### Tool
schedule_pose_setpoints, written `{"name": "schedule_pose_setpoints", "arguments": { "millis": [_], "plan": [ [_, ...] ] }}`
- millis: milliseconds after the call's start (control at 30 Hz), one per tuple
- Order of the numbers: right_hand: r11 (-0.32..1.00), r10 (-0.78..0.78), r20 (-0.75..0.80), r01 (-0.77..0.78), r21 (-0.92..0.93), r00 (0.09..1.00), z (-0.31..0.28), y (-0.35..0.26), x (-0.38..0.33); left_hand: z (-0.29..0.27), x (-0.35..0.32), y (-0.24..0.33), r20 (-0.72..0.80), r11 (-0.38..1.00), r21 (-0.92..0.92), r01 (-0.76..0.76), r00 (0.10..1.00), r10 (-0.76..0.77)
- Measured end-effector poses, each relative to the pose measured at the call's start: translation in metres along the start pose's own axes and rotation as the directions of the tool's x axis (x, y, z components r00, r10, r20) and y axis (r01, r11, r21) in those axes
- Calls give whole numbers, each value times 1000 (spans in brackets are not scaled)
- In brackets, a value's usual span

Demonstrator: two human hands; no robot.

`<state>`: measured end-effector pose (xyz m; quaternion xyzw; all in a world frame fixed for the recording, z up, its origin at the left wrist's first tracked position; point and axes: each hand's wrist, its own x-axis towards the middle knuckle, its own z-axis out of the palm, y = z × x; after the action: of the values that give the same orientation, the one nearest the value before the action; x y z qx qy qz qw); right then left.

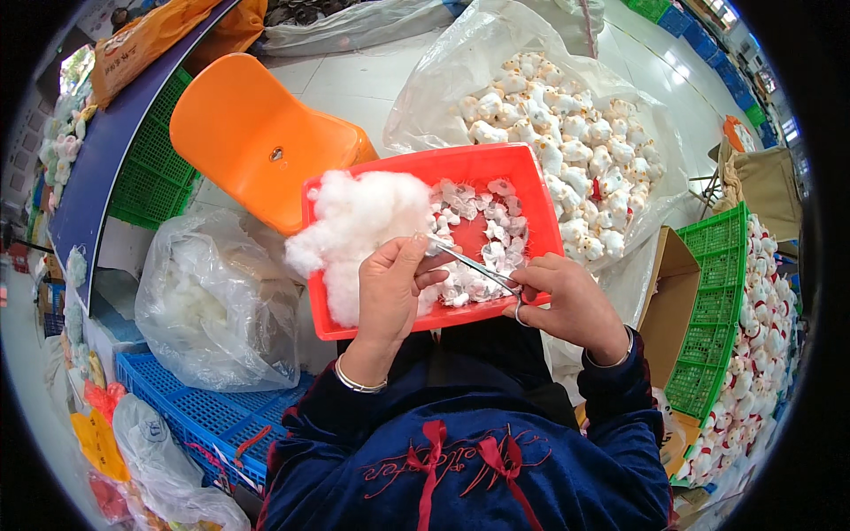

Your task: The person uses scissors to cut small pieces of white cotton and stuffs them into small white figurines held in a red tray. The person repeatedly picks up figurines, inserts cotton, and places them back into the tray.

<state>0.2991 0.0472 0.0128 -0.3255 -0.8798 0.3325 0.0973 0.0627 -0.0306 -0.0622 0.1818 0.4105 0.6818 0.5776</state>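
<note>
My right hand point(567, 296) grips ring-handled metal forceps point(478, 267) by the finger loops, their slim jaws pointing up and left. At the jaws' tip, my left hand point(394, 279) pinches a small white piece, mostly hidden by the fingers. Both hands are over a red plastic tray point(542, 199) at my lap. Fluffy white stuffing point(376, 208) fills its left half and spills over the rim. Small white fabric pieces point(500, 232), some with clear-looking edges, lie loosely in its right half.
Beyond the tray, a clear plastic bag point(425, 97) holds a heap of small white plush toys point(575, 146). An orange chair point(252, 133) stands at the far left. Left are a bag of stuffing point(217, 310) and a blue crate point(177, 385); right, a cardboard box point(666, 310) and green crate point(715, 292).
</note>
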Motion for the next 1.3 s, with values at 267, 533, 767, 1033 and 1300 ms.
{"name": "schedule_pose_setpoints", "arguments": {
  "millis": [267, 533, 767, 1033, 1300],
  "plan": [
    [1000, 9, -1, -9, -26, 1000, 0, -3, -2, 1, -1, 0, -18, 1000, 13, -14, 1000, 14],
    [998, -16, -48, 13, -61, 999, 4, -2, 2, 8, -5, -1, 2, 998, 60, 9, 1000, -9],
    [998, -51, -100, 48, -33, 994, 10, 0, 4, 6, -8, 3, 50, 985, 160, -71, 997, 64],
    [979, 3, 29, -9, 204, 1000, 12, 12, 0, 1, -6, -2, 56, 992, 97, -79, 996, 74],
    [952, 107, 151, -145, 270, 983, 10, 9, 2, 4, -6, 2, 80, 972, 187, -143, 988, 130]
  ]
}}
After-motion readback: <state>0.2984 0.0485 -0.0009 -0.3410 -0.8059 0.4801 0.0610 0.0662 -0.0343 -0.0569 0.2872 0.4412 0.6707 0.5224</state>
